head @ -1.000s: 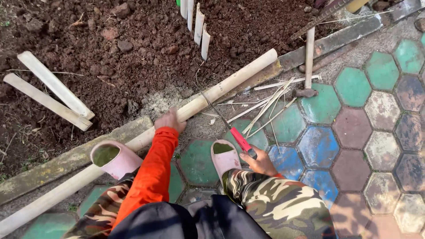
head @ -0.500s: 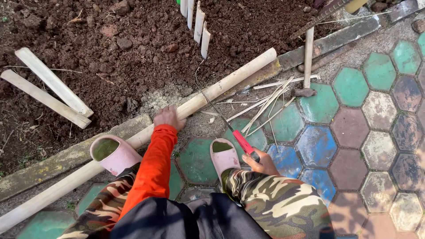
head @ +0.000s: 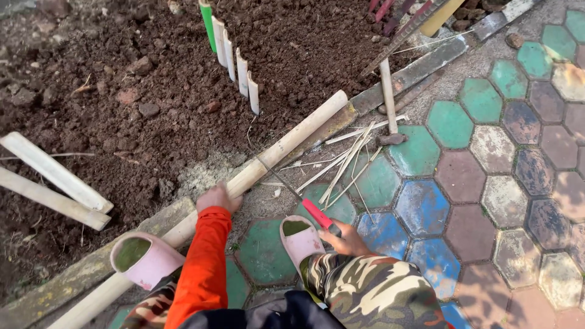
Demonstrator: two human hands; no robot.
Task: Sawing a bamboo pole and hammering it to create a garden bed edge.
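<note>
- Head view, the hands: the left hand (head: 217, 198) presses down on a long bamboo pole (head: 268, 158), fingers curled over the top of it, so the pole is pinned where it lies slanting along the concrete curb (head: 79, 268) between the soil bed (head: 140, 91) and the hexagonal paving (head: 487, 183).
- The right hand (head: 347, 239) grips the red handle of a knife (head: 304, 204), fingers wrapped tight around it; the thin dark blade reaches up toward the pole, its tip just at the pole's side.
- Where things lie: a pile of thin bamboo slivers (head: 347, 161) lies on the paving just right of the blade, and a row of short stakes (head: 234, 64) stands upright in the soil.
- Two pink slippers (head: 146, 262) are planted near the pole, one on each side of the left sleeve.
- Against the earlier pictures: both hands keep their hold on pole and knife; the pole lies on the same slant. The blade has crept closer to the pole, which I judge to mean the tool is being set against it. The camera has tipped, bringing more of the stakes into view.
</note>
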